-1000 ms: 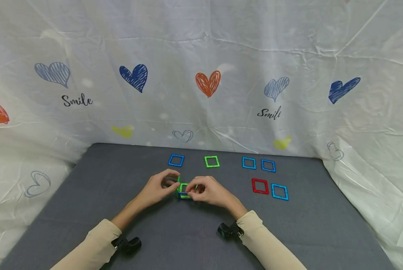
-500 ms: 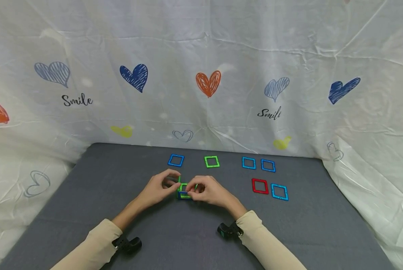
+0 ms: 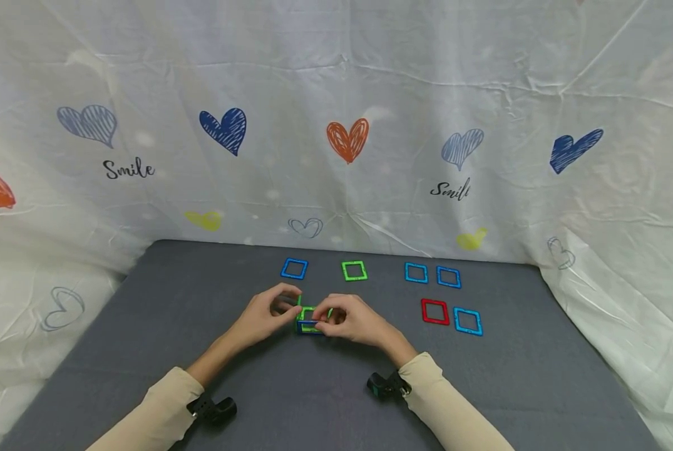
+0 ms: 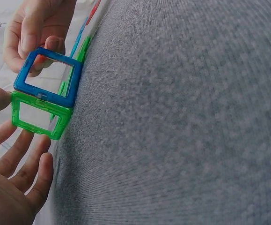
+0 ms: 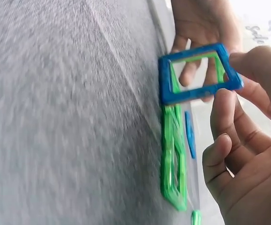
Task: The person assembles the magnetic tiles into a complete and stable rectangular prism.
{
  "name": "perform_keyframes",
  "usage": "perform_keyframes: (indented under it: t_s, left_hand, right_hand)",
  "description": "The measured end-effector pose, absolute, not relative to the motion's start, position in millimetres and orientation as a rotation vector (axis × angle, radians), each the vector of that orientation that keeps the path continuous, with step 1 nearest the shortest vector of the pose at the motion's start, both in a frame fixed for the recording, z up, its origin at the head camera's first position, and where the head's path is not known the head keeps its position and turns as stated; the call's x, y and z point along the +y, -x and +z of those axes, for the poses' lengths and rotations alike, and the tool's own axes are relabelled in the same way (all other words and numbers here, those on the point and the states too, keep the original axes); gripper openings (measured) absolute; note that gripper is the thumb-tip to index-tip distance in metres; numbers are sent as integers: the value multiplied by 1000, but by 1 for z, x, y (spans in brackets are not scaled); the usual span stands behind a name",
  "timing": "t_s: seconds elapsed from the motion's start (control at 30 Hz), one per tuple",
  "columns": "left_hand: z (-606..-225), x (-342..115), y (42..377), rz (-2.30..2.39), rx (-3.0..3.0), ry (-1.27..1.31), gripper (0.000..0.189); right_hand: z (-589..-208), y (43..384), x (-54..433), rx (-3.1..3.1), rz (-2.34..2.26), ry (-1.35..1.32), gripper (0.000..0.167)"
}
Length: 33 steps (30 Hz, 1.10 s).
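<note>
My left hand holds the left side of a small box-like build of square-framed magnetic tiles, thumb and fingers about a green tile. Directly beside that, a blue tile stands up from the dark table, its edge meeting the green one. My right hand pinches this blue tile at its upper corner, the thumb on one side and a fingertip underneath. More green tiles of the build show below the blue frame in the right wrist view. Fingers partly hide the build's inside in the head view.
Beyond the hands lie a blue tile and a green tile. To the right are two blue tiles, a red tile and a light-blue tile. A white printed curtain hangs behind the table.
Both hands keep almost the same pose at the build. My right hand has shifted very slightly to the right, and the loose tiles lie where they were.
</note>
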State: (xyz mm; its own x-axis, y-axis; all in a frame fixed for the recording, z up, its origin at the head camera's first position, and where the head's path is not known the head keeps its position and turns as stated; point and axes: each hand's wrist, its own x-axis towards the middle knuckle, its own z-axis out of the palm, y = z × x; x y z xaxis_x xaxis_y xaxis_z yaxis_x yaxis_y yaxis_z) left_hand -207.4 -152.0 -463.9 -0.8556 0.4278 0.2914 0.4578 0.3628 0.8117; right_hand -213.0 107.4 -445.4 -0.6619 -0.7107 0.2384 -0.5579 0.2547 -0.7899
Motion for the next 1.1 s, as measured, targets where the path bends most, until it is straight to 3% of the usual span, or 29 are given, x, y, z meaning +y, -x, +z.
perform_keyframes:
  t_s: [1.1]
  left_hand:
    - [-463,-152,211,-1551,-2598,842,35]
  right_hand:
    - [-438,207,244,2541,-1385,926,21]
